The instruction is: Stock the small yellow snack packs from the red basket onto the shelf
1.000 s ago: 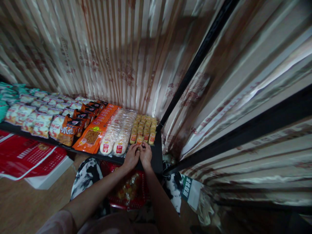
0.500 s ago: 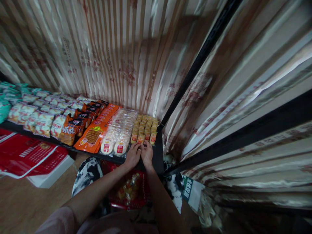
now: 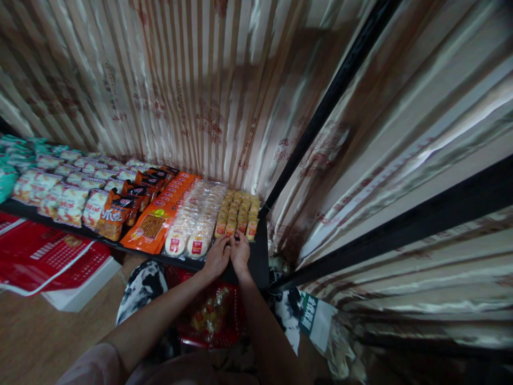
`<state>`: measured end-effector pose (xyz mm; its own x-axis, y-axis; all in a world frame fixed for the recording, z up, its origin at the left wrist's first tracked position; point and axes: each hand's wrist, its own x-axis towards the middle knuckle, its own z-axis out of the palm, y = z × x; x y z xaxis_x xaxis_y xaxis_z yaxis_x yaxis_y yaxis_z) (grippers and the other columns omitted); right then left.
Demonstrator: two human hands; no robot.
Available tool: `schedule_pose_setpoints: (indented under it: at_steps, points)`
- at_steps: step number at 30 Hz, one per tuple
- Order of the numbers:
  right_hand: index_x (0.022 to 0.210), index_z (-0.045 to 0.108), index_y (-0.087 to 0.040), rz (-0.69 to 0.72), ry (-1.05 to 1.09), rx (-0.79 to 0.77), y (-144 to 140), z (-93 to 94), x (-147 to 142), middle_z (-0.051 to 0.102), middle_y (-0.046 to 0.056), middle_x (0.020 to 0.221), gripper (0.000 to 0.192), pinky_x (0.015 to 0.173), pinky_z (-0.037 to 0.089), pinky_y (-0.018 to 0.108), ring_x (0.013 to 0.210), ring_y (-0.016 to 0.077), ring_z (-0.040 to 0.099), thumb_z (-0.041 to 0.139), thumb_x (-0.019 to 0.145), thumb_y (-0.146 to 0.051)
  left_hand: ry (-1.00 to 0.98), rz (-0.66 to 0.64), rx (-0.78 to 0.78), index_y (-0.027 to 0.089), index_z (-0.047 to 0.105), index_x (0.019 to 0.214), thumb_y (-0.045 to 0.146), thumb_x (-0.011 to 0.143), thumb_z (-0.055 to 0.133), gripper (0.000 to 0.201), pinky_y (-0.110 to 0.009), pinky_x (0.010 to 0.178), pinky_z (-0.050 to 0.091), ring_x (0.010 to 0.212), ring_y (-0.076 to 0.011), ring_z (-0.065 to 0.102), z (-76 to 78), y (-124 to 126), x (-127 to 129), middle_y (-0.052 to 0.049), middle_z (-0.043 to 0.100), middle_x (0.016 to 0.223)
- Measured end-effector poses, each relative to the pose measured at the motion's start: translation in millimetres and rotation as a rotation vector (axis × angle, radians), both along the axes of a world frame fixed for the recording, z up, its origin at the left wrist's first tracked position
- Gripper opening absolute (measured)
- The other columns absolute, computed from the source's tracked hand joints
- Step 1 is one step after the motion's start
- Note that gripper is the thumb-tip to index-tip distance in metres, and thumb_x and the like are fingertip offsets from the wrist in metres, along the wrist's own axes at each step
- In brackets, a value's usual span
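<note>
Close together at the near end of the small yellow packets (image 3: 252, 228), the left hand (image 3: 217, 256) and right hand (image 3: 240, 252) have their fingers bent and their fingertips almost meeting; whether they pinch a packet I cannot tell. The packets stand in four columns, running away from the fingertips. Just left of the hands are two columns of clear-wrapped white rounds (image 3: 197, 247), then a flat orange bag (image 3: 160, 214) with brown sticks showing through its window. Further left come brown-and-orange bags (image 3: 111, 220), white packets (image 3: 72, 200) and, farthest, green packets (image 3: 8, 179).

Below the forearms sits a red basket (image 3: 226, 340) holding clear-wrapped yellowish pieces (image 3: 210, 313). Well left of the hands and lower, red packaging (image 3: 48, 251) lies over a white box (image 3: 82, 286).

Around the wrists, the black shelf (image 3: 259, 262) gives open room toward its near edge and right end. Beyond that end, a dark pole (image 3: 312, 128) slants up before the curtain (image 3: 192, 80), which closes in the far and right sides.
</note>
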<state>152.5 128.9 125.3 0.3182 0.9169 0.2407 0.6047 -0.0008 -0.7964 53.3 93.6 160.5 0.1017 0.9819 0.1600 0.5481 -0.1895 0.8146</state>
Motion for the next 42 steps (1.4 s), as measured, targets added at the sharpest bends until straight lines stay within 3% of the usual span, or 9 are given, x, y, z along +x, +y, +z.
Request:
schedule_pose_setpoints:
  at_steps: [4,12,24,32,42]
  points:
    - [0.106,0.06,-0.016,-0.013,-0.022,0.02,0,-1.0,1,0.062,0.008,0.094,0.033,0.072,0.046,0.029,0.081,0.0179,0.059,0.044,0.08,-0.03,0.01,-0.012,0.009,0.012,0.055,0.114,0.017,0.083,0.036,0.036,-0.041,0.107,0.033,0.123,-0.0193,0.043,0.6,-2,2,-0.012,0.051,0.129]
    - [0.105,0.053,-0.014,-0.007,0.113,0.026,-10,2.4,-3,0.056,0.011,0.105,0.032,0.063,0.047,0.026,0.063,0.0115,0.057,0.047,0.077,-0.028,0.016,-0.012,0.023,0.014,0.056,0.113,0.016,0.083,0.036,0.036,-0.041,0.106,0.035,0.122,-0.0189,0.046,-5.9,0,1,-0.011,0.053,0.128]
    - [0.098,0.055,-0.017,0.033,0.127,0.096,-14,-1.9,-3,0.055,0.007,0.098,0.026,0.069,0.047,0.026,0.07,0.0121,0.055,0.044,0.076,-0.022,0.068,-0.032,-0.035,0.011,0.054,0.118,0.02,0.087,0.031,0.04,-0.035,0.108,0.032,0.125,-0.0169,0.043,-1.6,2,3,-0.012,0.05,0.131]
    - [0.096,0.056,-0.016,0.017,0.057,0.137,-19,4.2,-5,0.056,0.008,0.096,0.024,0.073,0.046,0.029,0.075,0.0145,0.055,0.041,0.079,-0.021,0.069,-0.023,0.009,0.012,0.058,0.114,0.018,0.086,0.033,0.038,-0.038,0.107,0.034,0.123,-0.0181,0.045,-7.1,3,1,-0.012,0.051,0.13]
    - [0.093,0.059,-0.016,0.046,-0.002,0.136,-19,3.2,-4,0.056,0.008,0.095,0.024,0.076,0.046,0.028,0.082,0.0155,0.055,0.04,0.078,-0.017,0.074,-0.013,0.004,0.012,0.058,0.113,0.018,0.086,0.033,0.038,-0.037,0.107,0.033,0.123,-0.0178,0.045,-2.0,2,3,-0.011,0.052,0.13]
